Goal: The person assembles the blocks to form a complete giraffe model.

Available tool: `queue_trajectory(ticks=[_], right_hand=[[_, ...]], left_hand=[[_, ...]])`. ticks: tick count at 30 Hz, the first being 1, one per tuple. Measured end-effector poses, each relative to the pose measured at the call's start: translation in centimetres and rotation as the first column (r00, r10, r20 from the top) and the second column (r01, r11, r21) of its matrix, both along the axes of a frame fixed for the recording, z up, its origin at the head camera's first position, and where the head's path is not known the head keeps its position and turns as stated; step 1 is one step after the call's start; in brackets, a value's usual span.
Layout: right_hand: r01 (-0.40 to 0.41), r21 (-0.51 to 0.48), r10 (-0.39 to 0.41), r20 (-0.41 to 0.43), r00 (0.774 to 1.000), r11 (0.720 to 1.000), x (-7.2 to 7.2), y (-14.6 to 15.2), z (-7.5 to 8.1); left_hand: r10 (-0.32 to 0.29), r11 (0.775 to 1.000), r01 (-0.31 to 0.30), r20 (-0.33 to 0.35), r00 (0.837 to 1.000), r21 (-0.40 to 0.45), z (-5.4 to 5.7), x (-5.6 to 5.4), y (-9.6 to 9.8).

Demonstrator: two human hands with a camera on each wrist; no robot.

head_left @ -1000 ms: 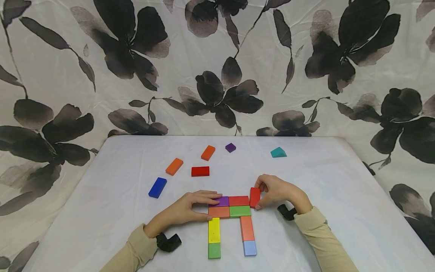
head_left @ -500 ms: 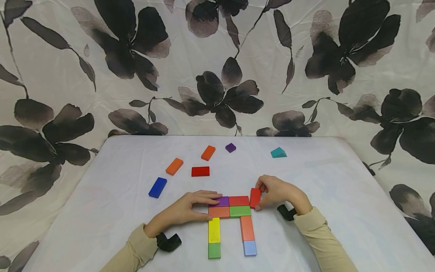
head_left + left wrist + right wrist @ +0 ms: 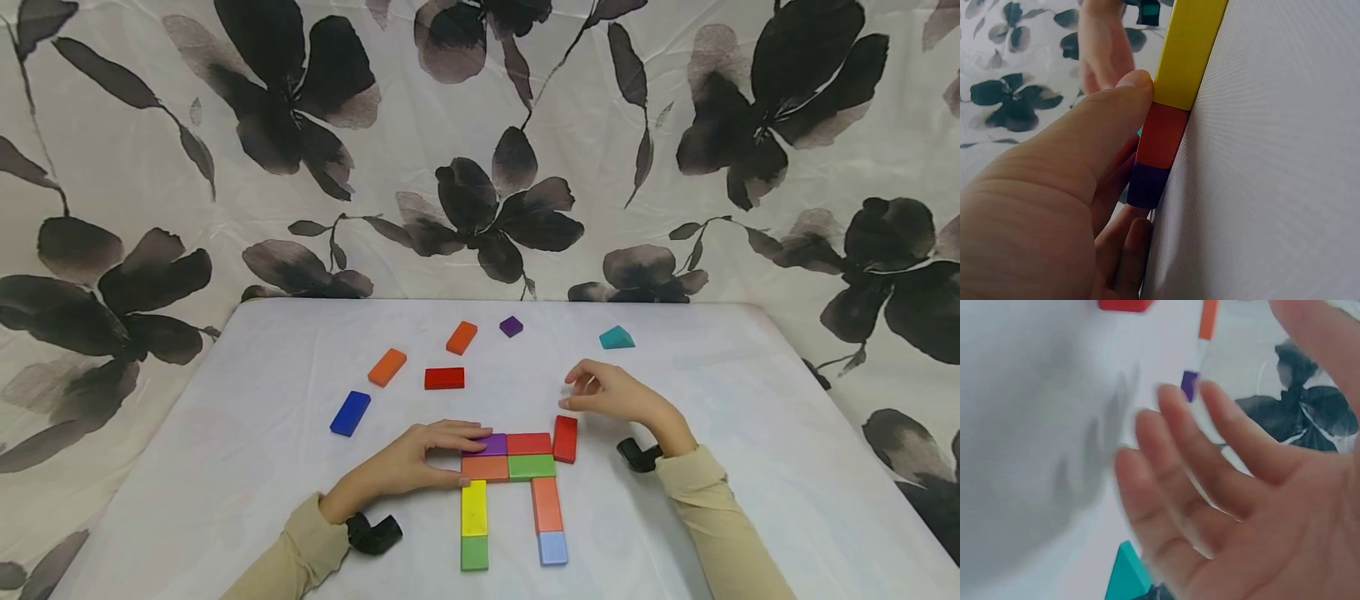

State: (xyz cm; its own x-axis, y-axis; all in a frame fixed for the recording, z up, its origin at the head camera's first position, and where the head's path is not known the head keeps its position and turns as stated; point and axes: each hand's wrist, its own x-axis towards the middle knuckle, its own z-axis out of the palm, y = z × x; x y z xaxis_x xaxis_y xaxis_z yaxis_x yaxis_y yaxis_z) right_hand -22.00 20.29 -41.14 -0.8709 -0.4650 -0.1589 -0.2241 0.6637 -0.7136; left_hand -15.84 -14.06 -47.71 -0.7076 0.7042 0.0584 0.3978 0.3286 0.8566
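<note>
Flat wooden blocks form a figure on the white table. My left hand (image 3: 405,458) rests on its left side, fingers lying over the purple block (image 3: 491,444) and thumb touching where the orange block (image 3: 484,468) meets the yellow block (image 3: 473,508). In the left wrist view the thumb sits on the yellow block (image 3: 1188,56). A red block (image 3: 528,443) and a green block (image 3: 531,467) continue the figure rightward. An upright red block (image 3: 566,440) stands slightly tilted at its right end. Just beyond it my right hand (image 3: 618,392) hovers, holding nothing, fingers loosely bent.
Farther back lie a blue block (image 3: 350,414), orange blocks (image 3: 387,367), another red block (image 3: 445,378), a small purple block (image 3: 512,326) and a teal wedge (image 3: 617,337). Below the figure are a salmon block (image 3: 547,505), a light blue block (image 3: 553,548) and a green block (image 3: 475,553).
My right hand has let go of the upright red block and lifted away, up and slightly right. That block stays at the figure's right end. My left hand has kept its place.
</note>
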Motion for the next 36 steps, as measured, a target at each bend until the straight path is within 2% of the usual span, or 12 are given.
queue_trajectory(ticks=[5, 9, 13, 15, 18, 21, 24, 27, 30, 33, 36], right_hand=[[0.028, -0.087, -0.039, -0.135, 0.990, 0.996, -1.9, -1.3, 0.8], [-0.013, -0.117, -0.013, -0.222, 0.975, 0.993, -3.5, -3.7, 1.8], [-0.135, -0.044, 0.113, -0.329, 0.938, 0.990, -4.7, -6.9, 2.9], [-0.205, 0.049, 0.208, -0.374, 0.904, 0.978, -5.1, -8.6, 3.4], [-0.310, 0.217, 0.374, -0.408, 0.833, 0.926, -5.4, -11.1, 3.7], [-0.393, 0.367, 0.523, -0.392, 0.757, 0.843, -5.5, -13.3, 3.4], [-0.441, 0.473, 0.621, -0.347, 0.703, 0.763, -5.5, -15.1, 2.8], [-0.444, 0.546, 0.668, -0.322, 0.672, 0.710, -5.4, -16.6, 2.2], [-0.427, 0.599, 0.685, -0.301, 0.664, 0.677, -5.4, -17.5, 1.6], [-0.419, 0.628, 0.695, -0.283, 0.661, 0.655, -5.4, -18.0, 1.1], [-0.416, 0.630, 0.697, -0.293, 0.655, 0.656, -5.3, -18.0, 0.7]], left_hand=[[0.003, 1.000, -0.003, 0.006, 1.000, -0.003, 0.1, 0.0, 0.0], [0.008, 1.000, -0.008, 0.011, 1.000, -0.008, 0.2, 0.0, -0.1], [0.007, 1.000, -0.007, 0.015, 1.000, -0.011, 0.2, 0.0, -0.1], [0.005, 1.000, -0.005, 0.016, 1.000, -0.009, 0.2, 0.0, -0.1], [-0.001, 1.000, 0.001, 0.013, 1.000, 0.000, 0.1, -0.1, -0.1], [-0.007, 1.000, 0.007, 0.015, 1.000, 0.006, 0.0, -0.2, 0.0], [-0.012, 1.000, 0.012, 0.016, 1.000, 0.013, 0.0, -0.2, -0.1], [-0.021, 1.000, 0.021, 0.005, 1.000, 0.023, 0.1, -0.2, -0.1], [-0.026, 0.999, 0.026, -0.006, 1.000, 0.025, 0.2, -0.2, 0.0], [-0.025, 0.999, 0.025, -0.004, 1.000, 0.022, 0.3, -0.2, 0.0], [-0.019, 1.000, 0.019, 0.006, 1.000, 0.019, 0.3, -0.1, -0.1]])
